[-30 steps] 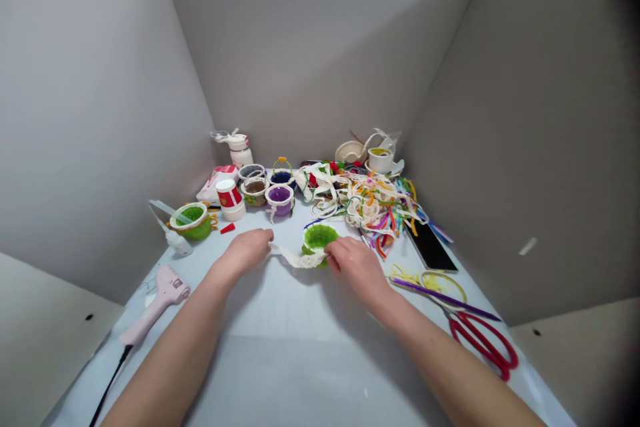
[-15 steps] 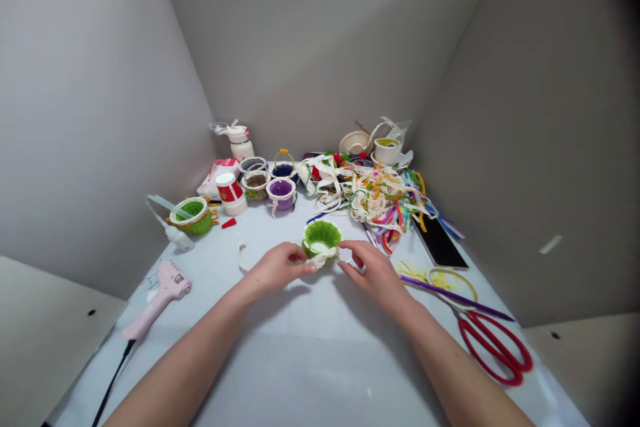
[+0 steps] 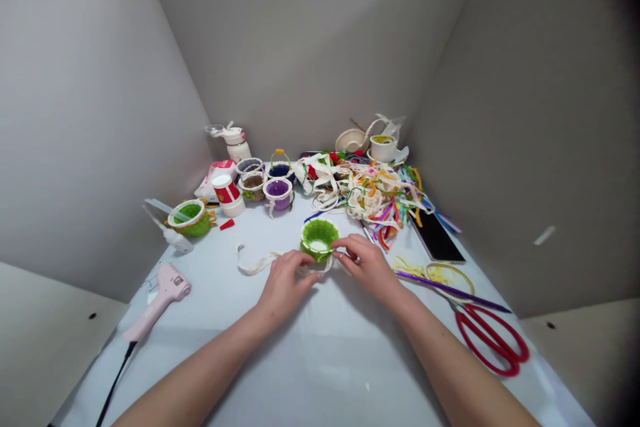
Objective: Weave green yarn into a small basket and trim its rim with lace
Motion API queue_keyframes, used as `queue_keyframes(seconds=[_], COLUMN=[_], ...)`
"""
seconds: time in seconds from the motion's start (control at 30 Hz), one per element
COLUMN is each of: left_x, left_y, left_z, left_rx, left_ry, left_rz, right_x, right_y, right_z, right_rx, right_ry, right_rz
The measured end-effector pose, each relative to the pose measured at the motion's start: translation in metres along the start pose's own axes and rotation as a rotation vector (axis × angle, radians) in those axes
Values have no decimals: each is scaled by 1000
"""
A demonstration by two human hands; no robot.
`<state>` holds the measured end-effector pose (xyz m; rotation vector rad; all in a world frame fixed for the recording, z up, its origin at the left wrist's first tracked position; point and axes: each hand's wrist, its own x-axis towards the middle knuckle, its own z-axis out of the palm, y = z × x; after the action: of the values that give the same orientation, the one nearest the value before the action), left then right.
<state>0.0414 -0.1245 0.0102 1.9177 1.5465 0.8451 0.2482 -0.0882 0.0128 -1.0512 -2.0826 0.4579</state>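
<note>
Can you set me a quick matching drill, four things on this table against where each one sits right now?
Things:
1. small green basket
2. pink glue gun
3. red scissors
4. black phone

Places:
A. left edge of the table, cord trailing toward the camera
B. right of the tangle of ribbons, lying flat
C. between the left hand and right hand, lace strip at its rim
D. near right, beside the right forearm

Pairs: 1-C, 2-A, 3-D, 4-B
</note>
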Motion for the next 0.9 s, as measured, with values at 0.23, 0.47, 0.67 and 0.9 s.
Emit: queue_keyframes(seconds=[0.23, 0.47, 0.67, 0.9], left_x=[-8, -12, -10, 0], left_y=[1, 13, 19, 10], left_z=[17, 3, 2, 6], left_rx=[324, 264, 111, -238], left_ry=[-49, -219, -226, 55], left_rz=[108, 288, 157, -160], right_x=[-6, -14, -17, -14], right_y=[5, 3, 6, 7], right_z=[-1, -22, -24, -19], right_rx=[25, 227, 322, 261], right_ry=[20, -197, -319, -238], right_rz=[24, 111, 258, 245])
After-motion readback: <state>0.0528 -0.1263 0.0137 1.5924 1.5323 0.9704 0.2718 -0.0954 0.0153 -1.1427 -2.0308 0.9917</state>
